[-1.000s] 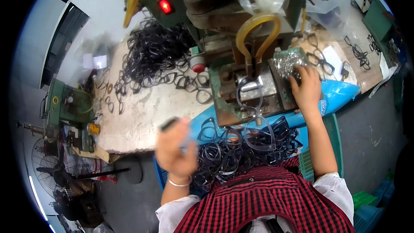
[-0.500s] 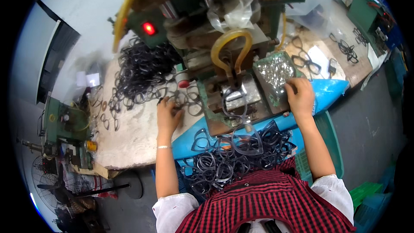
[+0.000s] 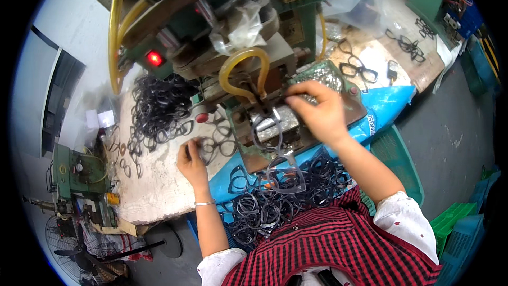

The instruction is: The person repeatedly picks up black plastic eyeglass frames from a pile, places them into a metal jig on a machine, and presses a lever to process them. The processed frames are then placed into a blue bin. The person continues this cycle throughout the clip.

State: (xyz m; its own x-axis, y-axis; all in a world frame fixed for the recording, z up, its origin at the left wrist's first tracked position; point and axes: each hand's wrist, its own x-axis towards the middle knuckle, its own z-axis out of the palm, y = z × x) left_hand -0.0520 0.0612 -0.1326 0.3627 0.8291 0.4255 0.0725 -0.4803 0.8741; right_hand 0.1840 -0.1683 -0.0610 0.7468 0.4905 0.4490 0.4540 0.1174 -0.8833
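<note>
A translucent grey eyeglass frame (image 3: 286,179) sits at the metal block (image 3: 284,119) of a green press (image 3: 294,57), one rim at the block and the other hanging over the front edge. My right hand (image 3: 321,115) reaches over the tray of small shiny metal pieces (image 3: 324,78), its thumb and forefinger pinched beside the press head. Whatever is in that pinch is too small to make out. On the table to the left, my left hand (image 3: 192,168) has curled fingers next to dark eyeglass frames (image 3: 217,148). Its fingertips are partly hidden.
A big heap of dark frames (image 3: 159,107) lies behind my left hand. More frames (image 3: 264,209) pile up on blue plastic sheeting (image 3: 382,107) at my lap. A yellow hose (image 3: 228,71) loops before the press. A red button (image 3: 201,117) sticks out at its left.
My right hand has moved left from the metal-piece tray toward the press block, fingers pinched. My left hand has drawn back slightly toward me, fingers more curled. The whole view has shifted.
</note>
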